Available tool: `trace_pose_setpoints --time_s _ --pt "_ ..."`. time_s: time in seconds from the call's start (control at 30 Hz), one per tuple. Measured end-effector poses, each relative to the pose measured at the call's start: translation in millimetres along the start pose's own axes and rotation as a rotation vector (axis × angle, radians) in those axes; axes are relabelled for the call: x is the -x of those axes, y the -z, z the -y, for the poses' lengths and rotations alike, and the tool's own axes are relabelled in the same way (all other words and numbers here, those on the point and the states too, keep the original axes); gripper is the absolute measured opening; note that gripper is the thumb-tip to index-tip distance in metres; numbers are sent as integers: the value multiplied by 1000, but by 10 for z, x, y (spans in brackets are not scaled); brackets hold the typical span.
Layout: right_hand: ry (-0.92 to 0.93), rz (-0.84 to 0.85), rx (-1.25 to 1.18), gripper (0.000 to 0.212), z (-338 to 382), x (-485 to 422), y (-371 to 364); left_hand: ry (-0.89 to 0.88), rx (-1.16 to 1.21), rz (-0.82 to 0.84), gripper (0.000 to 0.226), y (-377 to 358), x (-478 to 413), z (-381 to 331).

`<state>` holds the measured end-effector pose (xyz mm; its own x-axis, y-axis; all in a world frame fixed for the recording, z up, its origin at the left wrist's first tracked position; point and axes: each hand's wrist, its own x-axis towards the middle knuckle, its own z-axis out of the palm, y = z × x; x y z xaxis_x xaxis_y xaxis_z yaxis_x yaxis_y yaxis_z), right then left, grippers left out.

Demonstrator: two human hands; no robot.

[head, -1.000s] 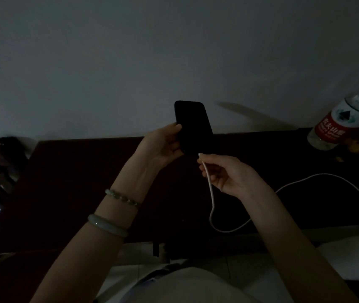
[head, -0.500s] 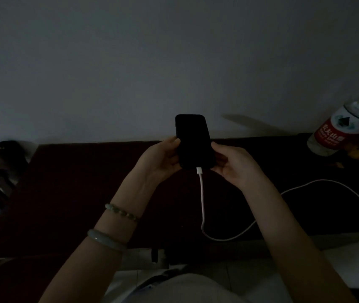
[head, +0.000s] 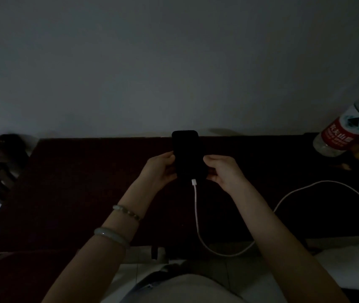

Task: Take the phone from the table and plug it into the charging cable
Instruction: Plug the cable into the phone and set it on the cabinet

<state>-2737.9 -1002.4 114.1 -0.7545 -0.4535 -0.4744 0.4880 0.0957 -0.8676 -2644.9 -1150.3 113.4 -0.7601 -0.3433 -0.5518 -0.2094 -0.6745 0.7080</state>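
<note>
I see the phone (head: 187, 157) held upright above the dark surface (head: 75, 182), left hand (head: 160, 170) and right hand (head: 223, 171) gripping opposite edges to steady it. The charging cable (head: 196, 206) connector sits at the bottom port, apparently seated; slack hangs freely.

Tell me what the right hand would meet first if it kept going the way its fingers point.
The right hand points leftward at the phone, which its fingers already touch at the edge.

Both hands, left (head: 160, 169) and right (head: 224, 171), raised, fingers curled inward.
</note>
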Motion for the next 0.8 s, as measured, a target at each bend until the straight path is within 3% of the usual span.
trace_pose_setpoints --time_s 0.23,0.4,0.8 --pt "-40 -83 130 9 -177 -191 -25 -34 -119 -212 30 123 -221 193" --pt "-37 -140 303 22 -232 -257 -19 -85 -265 -269 27 185 -341 247" --pt "-50 -202 464 17 -289 -411 -38 -193 -530 -346 24 259 -544 357"
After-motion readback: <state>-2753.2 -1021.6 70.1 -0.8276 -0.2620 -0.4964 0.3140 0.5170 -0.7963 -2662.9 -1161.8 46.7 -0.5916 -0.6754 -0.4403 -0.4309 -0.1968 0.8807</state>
